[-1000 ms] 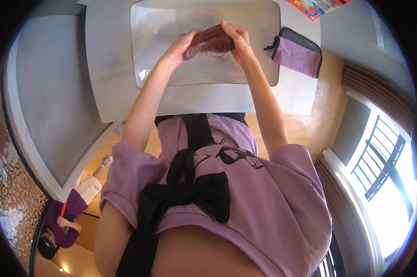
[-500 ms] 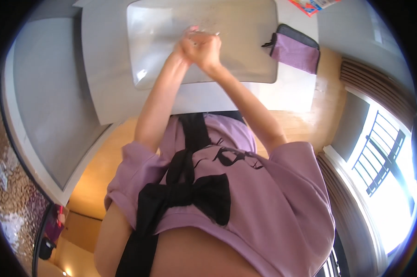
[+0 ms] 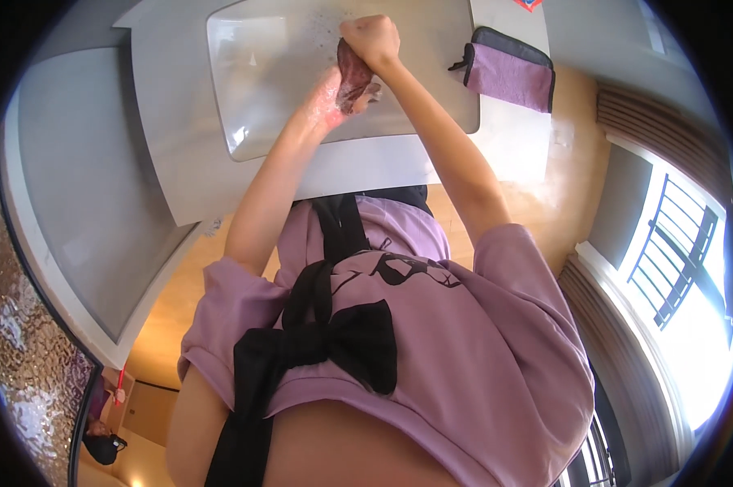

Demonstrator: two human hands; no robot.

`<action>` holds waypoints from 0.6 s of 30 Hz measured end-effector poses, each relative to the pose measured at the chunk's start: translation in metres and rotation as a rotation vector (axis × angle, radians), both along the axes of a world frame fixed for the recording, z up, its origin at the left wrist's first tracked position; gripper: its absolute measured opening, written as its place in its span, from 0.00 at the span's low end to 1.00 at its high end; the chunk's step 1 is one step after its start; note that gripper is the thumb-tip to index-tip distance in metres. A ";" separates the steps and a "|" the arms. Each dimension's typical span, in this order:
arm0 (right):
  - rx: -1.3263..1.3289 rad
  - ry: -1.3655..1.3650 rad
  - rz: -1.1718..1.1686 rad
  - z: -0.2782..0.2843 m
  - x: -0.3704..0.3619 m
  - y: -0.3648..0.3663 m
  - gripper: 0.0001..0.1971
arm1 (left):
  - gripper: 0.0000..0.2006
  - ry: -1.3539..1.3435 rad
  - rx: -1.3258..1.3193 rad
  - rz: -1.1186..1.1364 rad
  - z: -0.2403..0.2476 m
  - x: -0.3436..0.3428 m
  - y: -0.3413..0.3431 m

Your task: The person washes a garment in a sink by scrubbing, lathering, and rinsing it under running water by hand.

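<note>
Over a grey rectangular basin (image 3: 431, 105), a wet, dark reddish-brown cloth (image 3: 352, 73) stretches between my two hands. My right hand (image 3: 373, 40) is closed in a fist around its far end. Suds and water glisten on my left hand (image 3: 330, 97) and wrist; this hand lies lower and to the left, its fingers curled around the cloth's near end. The cloth partly hides the left palm. Small bubbles show on the basin's surface just beyond the hands.
A purple piece with dark grey edging (image 3: 508, 75), like a pouch or folded towel, lies on the white tabletop (image 3: 516, 146) right of the basin. Part of a red packet (image 3: 529, 4) shows at the top edge. A barred window (image 3: 675, 252) is at the right.
My hands were clasped together over the basin. Now the right hand is raised farther away, the left is nearer, and the dark cloth shows drawn out between them.
</note>
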State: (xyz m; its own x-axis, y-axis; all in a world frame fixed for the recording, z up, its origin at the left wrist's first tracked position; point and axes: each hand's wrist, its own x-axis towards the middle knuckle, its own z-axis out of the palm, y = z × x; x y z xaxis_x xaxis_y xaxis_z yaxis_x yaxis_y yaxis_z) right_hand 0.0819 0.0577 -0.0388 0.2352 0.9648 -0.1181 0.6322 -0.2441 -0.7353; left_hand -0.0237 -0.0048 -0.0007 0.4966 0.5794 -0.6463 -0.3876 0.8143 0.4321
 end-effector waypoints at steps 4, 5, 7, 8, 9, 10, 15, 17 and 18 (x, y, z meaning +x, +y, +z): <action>-0.308 0.826 -0.325 0.048 -0.005 -0.012 0.15 | 0.18 0.302 0.080 0.047 -0.022 -0.026 0.016; -0.341 0.894 -0.336 0.053 0.002 -0.015 0.15 | 0.22 0.377 0.229 -0.051 -0.019 -0.031 0.015; -0.374 0.961 -0.345 0.059 0.006 -0.015 0.16 | 0.21 0.515 0.506 -0.105 -0.018 -0.032 0.004; -0.364 0.974 -0.325 0.062 0.006 -0.014 0.16 | 0.21 0.656 0.777 -0.158 -0.018 -0.034 -0.001; -0.354 0.986 -0.306 0.063 0.005 -0.014 0.17 | 0.20 0.628 0.665 -0.263 -0.018 -0.040 0.007; -0.358 0.985 -0.300 0.063 0.008 -0.017 0.17 | 0.20 0.632 0.661 -0.258 -0.023 -0.047 0.010; -0.016 0.900 0.023 0.050 0.031 -0.010 0.06 | 0.17 0.304 0.499 0.081 -0.031 -0.059 0.028; -0.003 0.744 0.069 0.050 0.033 -0.010 0.06 | 0.13 0.104 0.365 0.266 -0.031 -0.057 0.029; 0.183 0.404 0.115 0.049 0.034 -0.011 0.06 | 0.13 0.104 0.363 0.267 -0.032 -0.053 0.028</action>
